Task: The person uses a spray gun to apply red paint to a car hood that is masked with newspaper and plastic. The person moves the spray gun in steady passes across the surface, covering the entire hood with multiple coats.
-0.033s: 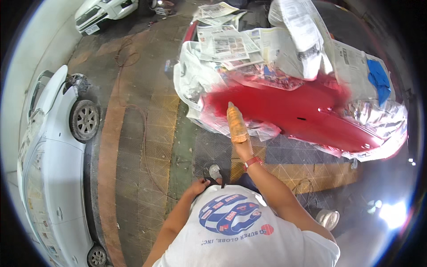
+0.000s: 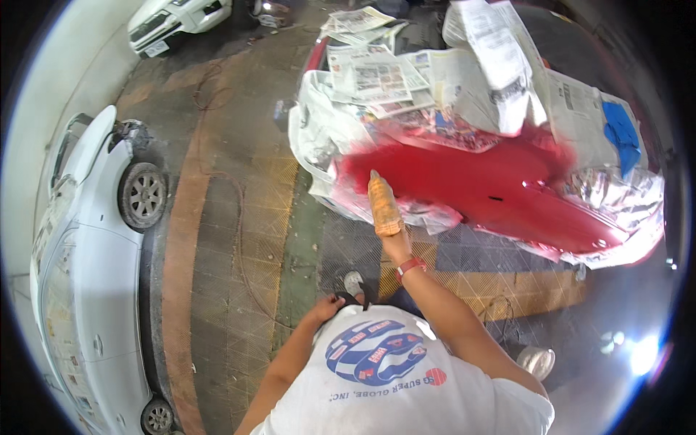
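My right hand (image 2: 396, 245) is closed on a paint spray gun (image 2: 384, 206) with an orange, paint-stained cup. The cup hides the gun's handle and most of my fingers. The gun's tip is over the left end of a glossy red car panel (image 2: 464, 174), close above the lower masked edge. Down at my waist, my left hand (image 2: 330, 306) has its fingers curled by dark cloth. What it grips, if anything, cannot be made out. Newspaper sheets (image 2: 373, 76) and white plastic sheeting (image 2: 312, 134) surround the red panel, with red overspray along their edges.
A thin hose (image 2: 241, 246) runs over the tiled floor toward my left side. On the left stands a silver car (image 2: 101, 290), and a white vehicle (image 2: 181, 25) is at the far left. A white bucket (image 2: 536, 360) stands right of me. Blue cloth (image 2: 621, 138) lies on the masking.
The spray gun has shifted slightly left relative to the red panel. The whole view has moved a little. My left hand remains at my waist.
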The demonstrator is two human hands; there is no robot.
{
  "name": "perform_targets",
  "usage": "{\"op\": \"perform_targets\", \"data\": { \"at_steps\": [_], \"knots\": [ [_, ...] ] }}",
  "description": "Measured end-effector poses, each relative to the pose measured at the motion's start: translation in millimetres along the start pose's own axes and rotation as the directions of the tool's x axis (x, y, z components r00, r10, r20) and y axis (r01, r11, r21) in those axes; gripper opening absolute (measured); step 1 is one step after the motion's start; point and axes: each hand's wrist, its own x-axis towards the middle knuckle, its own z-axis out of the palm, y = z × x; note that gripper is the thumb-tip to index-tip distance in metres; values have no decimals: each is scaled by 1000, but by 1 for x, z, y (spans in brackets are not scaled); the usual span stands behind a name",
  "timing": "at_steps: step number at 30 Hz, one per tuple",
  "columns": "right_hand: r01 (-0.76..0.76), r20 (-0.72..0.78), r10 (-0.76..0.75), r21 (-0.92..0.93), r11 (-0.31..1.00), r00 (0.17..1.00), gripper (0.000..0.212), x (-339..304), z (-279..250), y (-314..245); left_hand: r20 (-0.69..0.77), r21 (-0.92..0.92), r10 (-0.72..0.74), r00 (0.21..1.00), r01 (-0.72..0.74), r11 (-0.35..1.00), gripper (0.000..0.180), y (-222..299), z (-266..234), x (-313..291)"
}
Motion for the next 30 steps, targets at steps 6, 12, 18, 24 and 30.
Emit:
{"op": "perform_targets", "data": {
  "at_steps": [6, 12, 18, 24, 30],
  "knots": [
    [-218, 188, 226, -65, 974, 956, 62, 28, 25, -37, -21, 28, -103, 994, 104, 994, 43, 46, -13, -32],
    [2, -61, 11, 212, 977, 998, 53, 8, 4, 45, 86, 258, -87, 993, 62, 964, 61, 37, -11, 10],
    [-59, -208, 171, 456, 888, 963, 54, -37, -101, 115, 246, 429, 136, 960, -233, 872, 49, 70, 16, 51],
    [-78, -476, 404, 568, 819, 781, 51, -87, -227, 191, 502, 409, 144, 853, -381, 829, 43, 163, 71, 73],
    [-130, -509, 632, 710, 692, 585, 25, -107, -304, 189, 543, 335, 392, 742, -620, 710, 49, 190, 116, 79]
  ]
}}
